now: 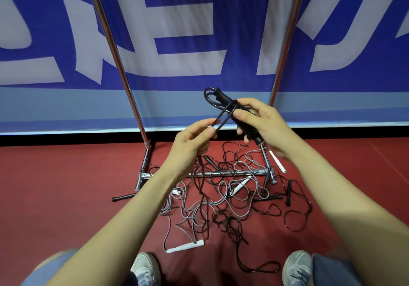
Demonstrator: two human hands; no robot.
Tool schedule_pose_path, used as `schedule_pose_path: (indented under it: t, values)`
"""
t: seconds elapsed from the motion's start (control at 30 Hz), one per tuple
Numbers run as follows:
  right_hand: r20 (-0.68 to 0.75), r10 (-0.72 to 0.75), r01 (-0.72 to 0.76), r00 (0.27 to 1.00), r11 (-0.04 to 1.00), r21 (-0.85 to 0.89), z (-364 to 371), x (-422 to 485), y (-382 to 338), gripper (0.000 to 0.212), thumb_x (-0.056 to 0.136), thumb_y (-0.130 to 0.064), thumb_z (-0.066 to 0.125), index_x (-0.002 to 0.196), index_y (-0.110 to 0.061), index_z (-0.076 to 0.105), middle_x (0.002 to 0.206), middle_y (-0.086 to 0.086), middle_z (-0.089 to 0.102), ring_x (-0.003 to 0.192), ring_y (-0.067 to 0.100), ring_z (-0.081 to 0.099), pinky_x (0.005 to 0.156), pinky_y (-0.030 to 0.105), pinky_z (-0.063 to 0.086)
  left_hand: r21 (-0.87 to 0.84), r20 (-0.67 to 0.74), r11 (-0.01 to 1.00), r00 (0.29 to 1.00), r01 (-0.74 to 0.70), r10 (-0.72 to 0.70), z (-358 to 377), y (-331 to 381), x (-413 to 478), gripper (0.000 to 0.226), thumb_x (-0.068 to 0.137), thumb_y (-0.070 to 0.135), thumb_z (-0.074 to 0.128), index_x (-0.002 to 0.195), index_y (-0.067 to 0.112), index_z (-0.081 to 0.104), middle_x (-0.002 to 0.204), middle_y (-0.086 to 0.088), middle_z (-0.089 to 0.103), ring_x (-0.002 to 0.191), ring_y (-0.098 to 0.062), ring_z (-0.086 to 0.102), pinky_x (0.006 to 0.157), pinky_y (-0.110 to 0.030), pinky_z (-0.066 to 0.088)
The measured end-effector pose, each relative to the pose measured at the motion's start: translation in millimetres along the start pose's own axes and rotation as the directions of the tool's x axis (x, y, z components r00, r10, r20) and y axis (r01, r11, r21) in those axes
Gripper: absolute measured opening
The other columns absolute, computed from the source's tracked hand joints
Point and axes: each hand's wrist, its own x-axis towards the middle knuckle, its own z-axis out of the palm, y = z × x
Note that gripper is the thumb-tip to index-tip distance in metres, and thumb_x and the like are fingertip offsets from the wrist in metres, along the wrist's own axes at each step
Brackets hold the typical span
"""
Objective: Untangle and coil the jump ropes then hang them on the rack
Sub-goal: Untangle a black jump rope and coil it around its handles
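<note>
Beyond both hands hung a blue-and-white printed banner (199, 30), with the chrome tubular metal rack (115, 48) standing in front of it on the dark red floor (66, 186). Below the hands, across the rack's base, lay a tangled heap of black and grey jump ropes (221, 201). Both forearms reached forward and upward. The right hand (263, 126) curled around a black-handled jump rope bundle (223, 99), thumb on top. The left hand (190, 144), just beside it, pinched that bundle's thin black cord loop (221, 119) between thumb and fingertips.
</note>
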Motion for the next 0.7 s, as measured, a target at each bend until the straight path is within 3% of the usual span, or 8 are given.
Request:
schedule_pose_path:
  t: [0.13,0.2,0.37,0.47,0.57,0.63,0.7]
  values:
    - [-0.041,0.025,-0.018,0.999,0.988,0.155,4.9,0.4,2.6,0.019,0.092,-0.023,0.062,0.111,-0.022,0.062,0.099,0.029,0.059,0.059,0.017,0.060,0.043,0.025,0.046,0.252,0.086,0.962,0.992,-0.108,0.089,1.4,-3.7,-3.6,0.026,0.094,0.011,0.057,0.109,0.029,0.069,0.067,0.007,0.056,0.054,-0.009,0.031,0.051,-0.018,0.026]
    - [-0.046,0.024,-0.015,0.999,0.983,0.185,6.8,0.4,1.4,0.020,0.091,-0.024,0.064,0.110,-0.025,0.061,0.105,0.032,0.060,0.062,0.021,0.060,0.045,0.028,0.047,0.242,0.087,0.967,0.994,-0.080,0.061,0.6,-4.3,-1.9,0.025,0.096,0.013,0.055,0.110,0.027,0.069,0.066,0.005,0.054,0.053,-0.009,0.031,0.050,-0.018,0.026]
    - [0.087,0.034,-0.049,0.996,0.984,0.172,6.2,-1.8,-2.4,0.025,0.080,-0.035,0.067,0.102,-0.023,0.062,0.075,0.021,0.060,0.059,0.027,0.053,0.041,0.027,0.043,0.245,0.061,0.970,0.998,0.010,-0.025,-14.6,-3.5,4.8,0.018,0.092,0.022,0.059,0.095,0.008,0.071,0.065,0.005,0.053,0.056,-0.011,0.031,0.054,-0.027,0.021]
    - [0.214,0.050,-0.075,0.976,0.991,0.110,2.9,-5.5,-4.4,0.022,0.081,-0.035,0.065,0.099,-0.021,0.061,0.062,0.019,0.060,0.043,0.022,0.049,0.036,0.020,0.036,0.392,0.045,0.920,0.999,0.006,-0.026,-22.8,-4.2,3.5,0.016,0.090,0.025,0.064,0.081,0.014,0.071,0.060,0.007,0.050,0.060,-0.013,0.035,0.058,-0.029,0.027]
    - [0.317,0.079,-0.098,0.945,0.994,0.043,1.1,-9.2,-5.0,0.014,0.082,-0.036,0.069,0.093,-0.028,0.066,0.064,0.022,0.061,0.042,0.022,0.047,0.038,0.022,0.034,0.479,0.051,0.878,0.999,-0.011,-0.016,-26.9,-0.5,4.6,0.015,0.088,0.018,0.066,0.075,0.023,0.071,0.057,0.013,0.052,0.058,-0.007,0.041,0.061,-0.024,0.033]
    - [0.356,0.108,-0.128,0.928,0.991,0.033,1.2,-11.0,-6.9,0.010,0.080,-0.036,0.071,0.087,-0.030,0.067,0.065,0.023,0.061,0.042,0.022,0.048,0.036,0.021,0.037,0.522,0.027,0.853,1.000,-0.017,0.003,-29.9,4.9,6.6,0.027,0.087,0.006,0.064,0.071,0.027,0.068,0.055,0.018,0.056,0.056,0.002,0.045,0.062,-0.016,0.038]
    - [0.403,0.147,-0.169,0.903,0.985,0.020,1.8,-14.2,-9.4,0.013,0.080,-0.030,0.064,0.090,-0.022,0.063,0.060,0.015,0.062,0.036,0.019,0.049,0.033,0.019,0.039,0.569,0.059,0.821,0.998,-0.031,-0.003,-34.4,5.8,9.3,0.028,0.085,-0.004,0.062,0.074,0.021,0.069,0.061,0.014,0.060,0.062,-0.004,0.049,0.068,-0.022,0.040]
